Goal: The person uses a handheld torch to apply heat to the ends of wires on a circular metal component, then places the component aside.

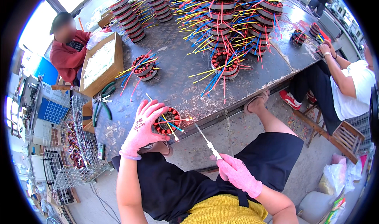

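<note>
My left hand (145, 123), in a pink glove, grips a motor stator (167, 124) with red windings near the table's front edge. Blue, yellow, white and red wires stick out of the stator. A slim, white-handled stick lighter (213, 150) is in my right hand (235, 172), which also wears a pink glove. A small orange flame (191, 118) glows where the lighter's thin metal stem meets the end of a red wire. The fingers of my right hand wrap round the handle.
Tall stator stacks (221, 23) with wires jutting out stand at the back, and a loose stator (144, 68) sits nearer. Green-handled pliers (103, 99) lie by a cardboard box (103, 66). A wire basket (79, 145) stands left. Co-workers sit left and right.
</note>
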Motion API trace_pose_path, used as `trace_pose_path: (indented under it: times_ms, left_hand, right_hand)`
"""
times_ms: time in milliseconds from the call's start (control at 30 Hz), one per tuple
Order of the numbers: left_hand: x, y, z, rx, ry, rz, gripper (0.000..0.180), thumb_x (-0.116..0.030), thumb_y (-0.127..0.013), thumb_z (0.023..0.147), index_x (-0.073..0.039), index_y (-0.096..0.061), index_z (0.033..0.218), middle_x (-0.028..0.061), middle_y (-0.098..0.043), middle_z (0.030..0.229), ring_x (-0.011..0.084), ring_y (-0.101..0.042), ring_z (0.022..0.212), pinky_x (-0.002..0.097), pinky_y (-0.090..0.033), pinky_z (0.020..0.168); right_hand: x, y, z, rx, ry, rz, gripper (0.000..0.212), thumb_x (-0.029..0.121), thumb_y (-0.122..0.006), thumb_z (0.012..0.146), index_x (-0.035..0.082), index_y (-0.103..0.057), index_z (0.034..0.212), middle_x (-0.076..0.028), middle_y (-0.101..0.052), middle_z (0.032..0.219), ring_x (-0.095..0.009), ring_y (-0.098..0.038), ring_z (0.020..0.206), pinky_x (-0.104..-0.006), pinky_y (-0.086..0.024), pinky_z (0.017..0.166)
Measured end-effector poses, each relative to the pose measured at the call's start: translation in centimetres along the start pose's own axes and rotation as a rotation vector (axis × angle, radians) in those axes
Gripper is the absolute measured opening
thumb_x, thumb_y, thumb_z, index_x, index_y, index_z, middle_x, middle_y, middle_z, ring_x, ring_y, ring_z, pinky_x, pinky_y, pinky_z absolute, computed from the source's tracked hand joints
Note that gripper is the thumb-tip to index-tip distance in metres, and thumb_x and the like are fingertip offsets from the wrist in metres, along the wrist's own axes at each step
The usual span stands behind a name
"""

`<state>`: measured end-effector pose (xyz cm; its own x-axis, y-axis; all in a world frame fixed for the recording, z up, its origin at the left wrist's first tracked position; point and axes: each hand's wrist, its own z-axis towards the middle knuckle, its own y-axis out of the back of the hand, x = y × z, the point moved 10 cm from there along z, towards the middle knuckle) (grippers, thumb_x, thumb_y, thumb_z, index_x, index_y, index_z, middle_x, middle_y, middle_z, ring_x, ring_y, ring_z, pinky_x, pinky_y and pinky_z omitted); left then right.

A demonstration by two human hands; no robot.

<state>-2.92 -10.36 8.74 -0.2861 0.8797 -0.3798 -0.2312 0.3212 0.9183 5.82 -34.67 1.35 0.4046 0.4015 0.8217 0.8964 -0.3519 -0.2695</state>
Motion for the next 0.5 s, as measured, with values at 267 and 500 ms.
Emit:
trace_pose_path:
  times_ms: [267,500]
  left_hand:
    - [-0.09,-0.01,0.10,-0.011,-0.009,0.001,0.090,-0.029,-0.088,0.052,-0.010,-0.056,0.133,0.0088,-0.054,0.137,0.0297,-0.039,0.139,0.0495,-0.019,0.121]
    - [-0.06,0.02,0.02,-0.014,-0.006,-0.001,0.089,-0.030,-0.088,0.052,-0.010,-0.056,0.133,0.0087,-0.054,0.137,0.0296,-0.040,0.138,0.0495,-0.019,0.121]
  right_hand:
    - [-0.32,0.17,0.14,0.005,0.005,-0.024,0.034,0.023,-0.046,0.104,0.000,-0.056,0.127,0.003,-0.045,0.066,-0.005,-0.043,0.057,-0.0241,-0.037,0.053]
    - [0.30,-0.01,-0.01,0.006,0.003,-0.061,0.036,0.025,-0.046,0.104,0.000,-0.056,0.127,0.002,-0.045,0.066,-0.005,-0.044,0.058,-0.0242,-0.038,0.054]
